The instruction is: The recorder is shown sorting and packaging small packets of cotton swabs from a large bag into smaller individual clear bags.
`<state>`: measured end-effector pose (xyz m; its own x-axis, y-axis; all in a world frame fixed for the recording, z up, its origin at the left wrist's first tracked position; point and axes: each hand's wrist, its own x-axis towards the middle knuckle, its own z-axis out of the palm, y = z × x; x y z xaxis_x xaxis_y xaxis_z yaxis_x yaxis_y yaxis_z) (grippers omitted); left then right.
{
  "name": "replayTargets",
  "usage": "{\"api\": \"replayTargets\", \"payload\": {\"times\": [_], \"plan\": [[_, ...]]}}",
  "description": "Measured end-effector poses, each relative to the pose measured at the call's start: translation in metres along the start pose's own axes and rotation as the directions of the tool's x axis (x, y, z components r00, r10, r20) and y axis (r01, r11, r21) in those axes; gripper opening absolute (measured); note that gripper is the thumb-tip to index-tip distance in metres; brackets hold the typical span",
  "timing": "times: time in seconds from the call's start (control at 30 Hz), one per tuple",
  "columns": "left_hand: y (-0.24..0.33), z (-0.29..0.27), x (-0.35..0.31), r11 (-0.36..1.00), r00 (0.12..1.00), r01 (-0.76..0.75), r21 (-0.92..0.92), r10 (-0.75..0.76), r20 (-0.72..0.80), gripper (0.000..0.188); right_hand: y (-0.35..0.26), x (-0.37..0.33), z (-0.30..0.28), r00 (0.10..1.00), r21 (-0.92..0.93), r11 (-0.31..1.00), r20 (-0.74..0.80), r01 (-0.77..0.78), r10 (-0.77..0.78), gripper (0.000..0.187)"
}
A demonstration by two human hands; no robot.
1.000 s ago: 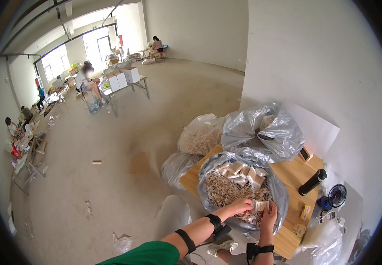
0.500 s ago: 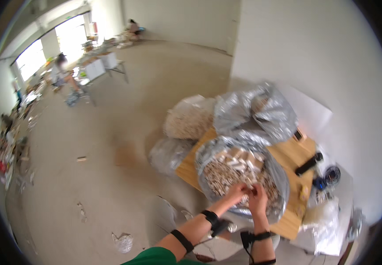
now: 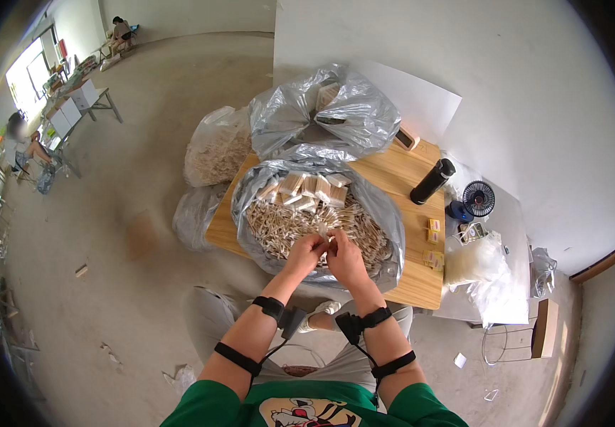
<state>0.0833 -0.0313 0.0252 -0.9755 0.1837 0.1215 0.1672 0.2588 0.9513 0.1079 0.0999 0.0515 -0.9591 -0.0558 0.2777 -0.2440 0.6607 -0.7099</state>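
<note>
A large grey plastic bag point(image 3: 390, 231) lies wide open in front of me, full of loose cotton swabs point(image 3: 272, 222). Bundled packs of cotton swabs point(image 3: 316, 188) rest on top toward its far side. Above the near part of the loose swabs, my left hand point(image 3: 307, 252) and my right hand point(image 3: 346, 259) meet with fingers pinched together. Something small and whitish shows between the fingertips, too small and covered to name.
The bag stands on a wooden table point(image 3: 421, 285). Behind it sits another grey bag point(image 3: 321, 114); a clear bag of swabs point(image 3: 215, 153) is at left. To the right are a black bottle point(image 3: 433, 181), small fan point(image 3: 478, 199), yellow boxes point(image 3: 433, 258) and clear plastic bags point(image 3: 481, 260).
My view has swung to the right and down, so the bag and table now sit nearer the middle. Both hands stay together over the swabs, fingers still pinched.
</note>
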Motion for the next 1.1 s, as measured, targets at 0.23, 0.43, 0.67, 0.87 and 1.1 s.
{"api": "replayTargets", "payload": {"times": [0.23, 0.43, 0.67, 0.87, 1.1], "plan": [[0.009, 0.005, 0.005, 0.980, 0.988, -0.154, 0.127, 0.154, 0.013, 0.015, 0.015, 0.003, -0.005, 0.995, 0.036, 0.999, -0.096, -0.014, 0.017, 0.029], [0.006, 0.008, 0.008, 0.953, 0.977, -0.208, 0.218, 0.215, -0.007, 0.014, 0.019, 0.006, -0.008, 0.973, 0.043, 0.989, -0.178, -0.139, 0.144, 0.030], [0.006, 0.012, 0.008, 0.872, 0.942, -0.334, 0.358, 0.326, 0.084, 0.006, 0.027, 0.010, 0.002, 0.984, 0.066, 0.998, -0.176, -0.009, 0.021, 0.022], [0.011, 0.012, 0.005, 0.857, 0.951, -0.283, 0.430, 0.309, 0.008, 0.014, 0.035, 0.008, 0.008, 0.963, -0.026, 0.999, -0.267, 0.034, -0.040, 0.014], [-0.009, 0.002, 0.014, 0.908, 0.975, 0.080, -0.411, -0.156, -0.155, 0.030, 0.060, 0.005, 0.025, 0.827, 0.864, 0.423, -0.016, -0.271, 0.563, 0.027]]}}
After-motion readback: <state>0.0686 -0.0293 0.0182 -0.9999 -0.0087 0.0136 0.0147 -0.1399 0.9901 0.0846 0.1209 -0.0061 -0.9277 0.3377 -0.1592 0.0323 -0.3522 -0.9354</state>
